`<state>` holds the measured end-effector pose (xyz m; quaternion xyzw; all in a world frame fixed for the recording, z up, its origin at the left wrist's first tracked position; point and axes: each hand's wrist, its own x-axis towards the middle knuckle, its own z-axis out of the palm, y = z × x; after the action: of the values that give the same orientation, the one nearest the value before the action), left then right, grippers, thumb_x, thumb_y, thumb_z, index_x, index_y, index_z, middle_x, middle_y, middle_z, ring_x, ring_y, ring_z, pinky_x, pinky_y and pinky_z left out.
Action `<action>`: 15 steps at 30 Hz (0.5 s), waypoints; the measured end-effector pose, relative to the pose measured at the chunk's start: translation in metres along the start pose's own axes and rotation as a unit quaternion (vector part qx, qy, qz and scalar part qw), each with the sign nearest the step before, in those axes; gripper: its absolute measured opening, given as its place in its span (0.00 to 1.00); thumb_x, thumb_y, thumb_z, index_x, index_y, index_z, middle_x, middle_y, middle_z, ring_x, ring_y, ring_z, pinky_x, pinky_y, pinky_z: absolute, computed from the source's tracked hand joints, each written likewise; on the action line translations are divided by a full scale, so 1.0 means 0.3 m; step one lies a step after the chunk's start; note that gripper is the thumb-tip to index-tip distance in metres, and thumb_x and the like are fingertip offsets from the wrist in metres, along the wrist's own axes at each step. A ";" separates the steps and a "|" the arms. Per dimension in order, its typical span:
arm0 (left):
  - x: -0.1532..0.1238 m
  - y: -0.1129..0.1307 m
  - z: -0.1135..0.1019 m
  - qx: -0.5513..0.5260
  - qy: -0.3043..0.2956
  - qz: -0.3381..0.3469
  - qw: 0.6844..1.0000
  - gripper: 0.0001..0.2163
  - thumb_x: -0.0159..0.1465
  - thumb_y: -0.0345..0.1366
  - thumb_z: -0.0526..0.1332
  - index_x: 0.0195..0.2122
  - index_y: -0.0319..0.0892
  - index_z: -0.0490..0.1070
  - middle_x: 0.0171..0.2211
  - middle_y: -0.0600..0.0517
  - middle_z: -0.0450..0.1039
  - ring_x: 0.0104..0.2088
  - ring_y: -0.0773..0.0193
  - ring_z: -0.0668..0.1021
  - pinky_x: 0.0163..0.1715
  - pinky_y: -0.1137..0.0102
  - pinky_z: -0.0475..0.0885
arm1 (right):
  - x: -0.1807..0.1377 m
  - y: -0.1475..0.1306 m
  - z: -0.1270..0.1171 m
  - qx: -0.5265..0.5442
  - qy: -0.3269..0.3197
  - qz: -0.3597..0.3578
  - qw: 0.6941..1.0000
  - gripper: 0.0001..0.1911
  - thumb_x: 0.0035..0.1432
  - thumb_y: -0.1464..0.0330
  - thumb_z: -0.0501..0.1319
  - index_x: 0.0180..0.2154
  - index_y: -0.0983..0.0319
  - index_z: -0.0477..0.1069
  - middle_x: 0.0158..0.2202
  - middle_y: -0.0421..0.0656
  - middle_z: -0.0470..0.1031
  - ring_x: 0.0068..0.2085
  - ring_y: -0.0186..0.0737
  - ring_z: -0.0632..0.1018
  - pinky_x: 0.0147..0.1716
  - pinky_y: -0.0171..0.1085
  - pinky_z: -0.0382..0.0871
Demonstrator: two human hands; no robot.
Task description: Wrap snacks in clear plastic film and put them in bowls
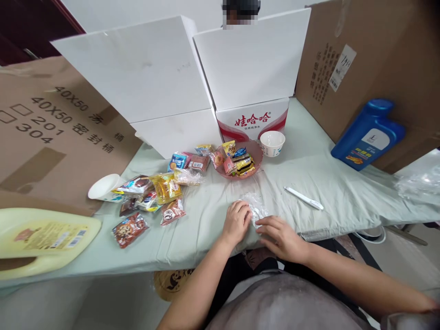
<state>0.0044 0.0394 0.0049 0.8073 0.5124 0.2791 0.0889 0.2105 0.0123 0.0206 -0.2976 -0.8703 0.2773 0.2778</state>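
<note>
A clear bag [256,207] is seen flat on the counter [309,169], in front of the pink bowl [258,151], close to the near edge. The left hand [236,222] is laid on the bag's left side with its fingers bent down. It cannot be told if the bag is pinched by them. The right hand [280,236] is laid flat and open, and the bag's near edge is touched by its fingertips. The pink bowl is filled with small sweets [237,160]. A white bowl [272,143] is set just to the right of the pink bowl. A white pen [303,198] is seen to the right of the pink bowl and nearer to the person, apart from the bag. A heap of snack packs [154,192] is spread out to the left of the pink bowl, with a white cup [103,187] at its far left end. A white box [254,68] with red letters is stood right behind the pink bowl. A blue bottle [367,135] is leaned far to the right of the pink bowl. A yellow jug [41,238] is laid far to its left.
</note>
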 end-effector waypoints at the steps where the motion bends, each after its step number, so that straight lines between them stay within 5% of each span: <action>1: -0.003 0.004 0.000 0.007 -0.005 -0.001 1.000 0.07 0.67 0.34 0.54 0.36 0.43 0.71 0.47 0.48 0.73 0.50 0.55 0.71 0.50 0.58 0.67 | -0.004 0.010 -0.013 -0.055 0.006 0.002 0.998 0.14 0.63 0.68 0.57 0.50 0.61 0.69 0.52 0.51 0.72 0.53 0.48 0.70 0.51 0.49 0.65; 4: -0.005 0.013 -0.001 0.031 -0.031 -0.002 0.999 0.06 0.66 0.34 0.56 0.40 0.44 0.71 0.54 0.50 0.71 0.54 0.53 0.68 0.53 0.55 0.65 | 0.010 0.061 -0.034 -0.168 -0.014 0.009 0.986 0.14 0.63 0.65 0.59 0.49 0.61 0.71 0.48 0.51 0.74 0.50 0.49 0.70 0.49 0.49 0.63; 9: -0.001 0.020 -0.006 0.075 -0.081 0.011 0.994 0.18 0.64 0.33 0.58 0.56 0.49 0.67 0.60 0.52 0.66 0.55 0.50 0.67 0.52 0.52 0.64 | 0.031 0.104 -0.033 -0.207 -0.030 -0.039 0.977 0.12 0.66 0.67 0.54 0.46 0.62 0.73 0.44 0.49 0.75 0.45 0.44 0.72 0.45 0.44 0.64; 15: -0.014 0.020 -0.027 0.014 -0.116 0.101 0.988 0.16 0.66 0.36 0.55 0.55 0.47 0.68 0.59 0.49 0.67 0.57 0.55 0.69 0.57 0.53 0.60 | 0.026 0.041 -0.051 -0.191 -0.040 -0.136 0.971 0.13 0.67 0.70 0.50 0.44 0.61 0.72 0.45 0.50 0.75 0.50 0.45 0.72 0.50 0.47 0.62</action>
<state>0.0035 0.0318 0.0127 0.8830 0.4180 0.1841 0.1079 0.2197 0.0305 0.0256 -0.2129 -0.9499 0.0772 0.2153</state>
